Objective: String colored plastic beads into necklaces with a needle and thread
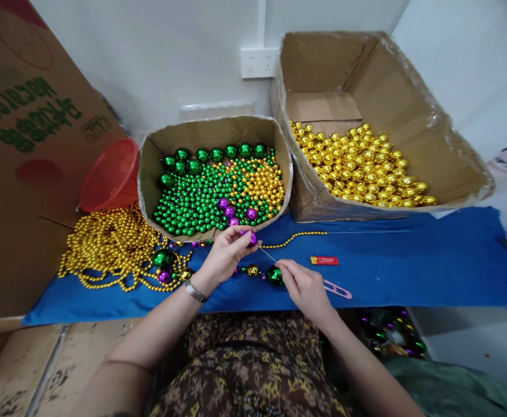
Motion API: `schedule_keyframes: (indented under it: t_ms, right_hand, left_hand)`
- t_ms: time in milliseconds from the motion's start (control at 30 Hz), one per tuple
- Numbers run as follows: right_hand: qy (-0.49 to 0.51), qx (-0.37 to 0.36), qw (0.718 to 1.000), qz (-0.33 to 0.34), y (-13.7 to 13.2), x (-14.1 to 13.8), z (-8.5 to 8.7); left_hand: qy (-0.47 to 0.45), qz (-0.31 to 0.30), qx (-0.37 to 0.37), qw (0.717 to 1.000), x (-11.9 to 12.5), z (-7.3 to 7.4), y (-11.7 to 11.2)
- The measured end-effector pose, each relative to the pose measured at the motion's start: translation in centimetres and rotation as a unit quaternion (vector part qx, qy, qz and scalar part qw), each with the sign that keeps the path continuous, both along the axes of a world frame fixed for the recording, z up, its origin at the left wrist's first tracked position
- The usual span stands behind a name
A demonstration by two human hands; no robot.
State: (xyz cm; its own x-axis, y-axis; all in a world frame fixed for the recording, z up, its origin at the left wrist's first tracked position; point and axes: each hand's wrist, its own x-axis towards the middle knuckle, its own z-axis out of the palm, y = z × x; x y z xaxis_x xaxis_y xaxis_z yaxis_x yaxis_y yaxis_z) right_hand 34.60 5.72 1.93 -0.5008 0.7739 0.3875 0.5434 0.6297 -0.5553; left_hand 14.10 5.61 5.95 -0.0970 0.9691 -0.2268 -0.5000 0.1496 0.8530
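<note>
Between the fingertips of my left hand (228,253) is a shiny purple bead (251,238). A thin pale string (268,253) runs from that bead to my right hand (304,289), whose thumb and forefinger are pinched on it. Just below lies a strand with a large green bead (274,275) and a gold bead (253,270), partly hidden by my hands. The handle of a pink tool (339,289) sticks out beside my right hand; the rest of it is covered. Behind my left hand, a cardboard box (214,123) holds green, gold and purple beads.
A larger box (410,75) of gold beads stands back right. Gold bead chains (106,249) heap at left by a red basin (110,176). A red-and-yellow packet (324,260) lies on the blue cloth (410,266). A tall carton (28,174) borders the left side.
</note>
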Motion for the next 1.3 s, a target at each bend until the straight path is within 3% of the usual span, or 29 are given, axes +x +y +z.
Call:
schedule_keyframes:
  t_ms: [100, 167, 233, 267, 333, 400, 467, 500, 567, 667, 733, 767, 800, 833, 900, 933, 967, 1000, 1100, 1300]
  right_hand:
    - [-0.009, 0.024, 1.0, -0.01, 0.0, -0.3, -0.2]
    - [-0.002, 0.026, 1.0, -0.004, 0.1, -0.4, -0.1]
    - [0.01, 0.03, 0.999, -0.004, 0.3, -0.3, 0.0]
    - [0.014, 0.033, 0.999, -0.01, 0.4, -0.2, 0.0]
    - [0.016, 0.038, 0.999, -0.027, 0.6, 0.2, 0.1]
    - [0.014, 0.04, 0.998, -0.037, 0.8, 0.5, 0.1]
    - [0.01, 0.046, 0.998, -0.037, 0.8, 0.6, -0.1]
    - [0.008, 0.05, 0.998, -0.034, 0.8, 0.5, -0.2]
    - [0.006, 0.054, 0.998, -0.027, 0.7, 0.3, -0.3]
    - [0.007, 0.043, 0.999, -0.021, 0.5, 0.0, -0.2]
    - [0.008, 0.033, 0.999, -0.019, 0.4, -0.1, -0.1]
    - [0.01, 0.032, 0.999, -0.019, 0.3, -0.2, 0.0]
    - [0.011, 0.032, 0.999, -0.02, 0.3, -0.2, 0.1]
    - [0.013, 0.033, 0.999, -0.02, 0.2, -0.2, 0.1]
    - [0.019, 0.032, 0.999, -0.019, 0.2, -0.2, 0.2]
    - [0.022, 0.032, 0.999, -0.02, 0.2, -0.3, 0.3]
    - [0.026, 0.032, 0.999, -0.021, 0.2, -0.3, 0.3]
    - [0.029, 0.034, 0.999, -0.023, 0.2, -0.4, 0.4]
    - [0.034, 0.047, 0.998, -0.025, 0.2, -0.6, 0.5]
    - [0.025, 0.065, 0.997, -0.024, 0.2, -0.4, 0.3]
  left_hand:
    - [0.049, -0.002, 0.017, 0.999, 0.5, -0.4, -0.4]
    - [0.09, -0.058, 0.024, 0.994, 0.4, -0.4, -0.5]
    - [0.175, -0.097, 0.049, 0.978, -0.6, 0.0, -0.3]
    - [0.248, -0.084, 0.07, 0.962, -1.5, 0.2, 0.0]
    - [0.442, -0.002, 0.106, 0.891, -3.8, 0.7, 1.1]
    - [0.643, 0.052, 0.104, 0.757, -6.3, 0.9, 2.6]
    - [0.782, 0.005, 0.043, 0.622, -8.3, 0.6, 4.2]
    - [0.822, -0.03, 0.008, 0.569, -8.9, 0.4, 4.8]
    - [0.858, -0.083, -0.042, 0.505, -9.5, -0.2, 5.9]
    - [0.866, -0.101, -0.054, 0.487, -9.5, -0.7, 6.6]
    - [0.86, -0.09, -0.047, 0.5, -9.5, -0.8, 6.7]
    - [0.846, -0.074, -0.042, 0.526, -9.4, -0.7, 6.5]
    - [0.815, -0.05, -0.034, 0.576, -9.3, -0.5, 6.3]
    - [0.76, -0.023, -0.023, 0.649, -9.2, -0.4, 6.0]
    - [0.566, 0.017, -0.003, 0.824, -8.5, 0.0, 5.0]
    - [0.445, 0.021, 0.001, 0.895, -8.0, 0.1, 4.5]
    - [0.326, 0.017, 0.001, 0.945, -7.4, 0.3, 3.9]
    - [0.223, 0.007, -0.003, 0.975, -6.8, 0.4, 3.3]
    - [0.052, -0.025, -0.019, 0.998, -5.1, 0.5, 2.0]
    - [0.047, -0.032, -0.013, 0.998, -3.8, 0.5, 1.3]
